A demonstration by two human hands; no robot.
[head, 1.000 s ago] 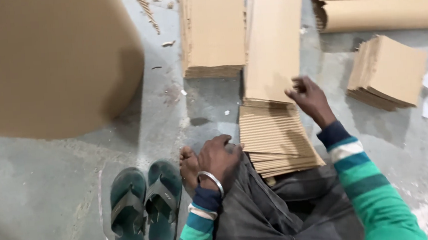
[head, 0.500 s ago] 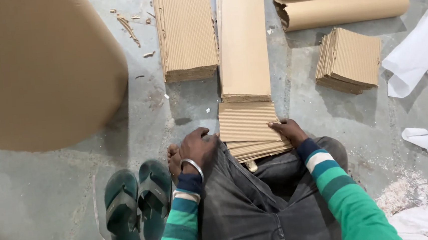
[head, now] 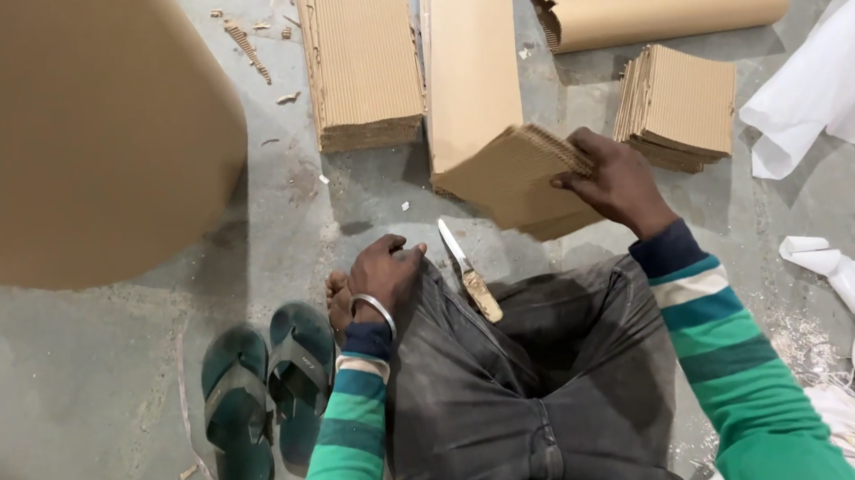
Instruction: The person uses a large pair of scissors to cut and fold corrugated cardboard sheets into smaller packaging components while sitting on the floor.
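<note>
On the concrete floor point(head: 107, 393), just in front of the seated person's crossed legs, the right hand point(head: 616, 182) is closed on the far right edge of a stack of corrugated cardboard pieces point(head: 514, 179), fingers curled over the top and the stack tilted up off the floor, its near corner lowest. That stack lies left and slightly far of the gripping hand, with its long side running left to right. The left hand point(head: 382, 278) rests loosely curled on the left knee, holding nothing, well apart from the stack, so the right hand is plainly the nearer one. Between the two hands a knife point(head: 470, 269) lies on the floor and against the trouser leg, blade pointing far, handle near. Beyond the lifted stack lies a long cardboard strip point(head: 470, 57), with another corrugated pile point(head: 363, 59) to its left and a smaller cut stack point(head: 681, 102) to the right. A pair of green sandals point(head: 263, 402) sits near left.
</note>
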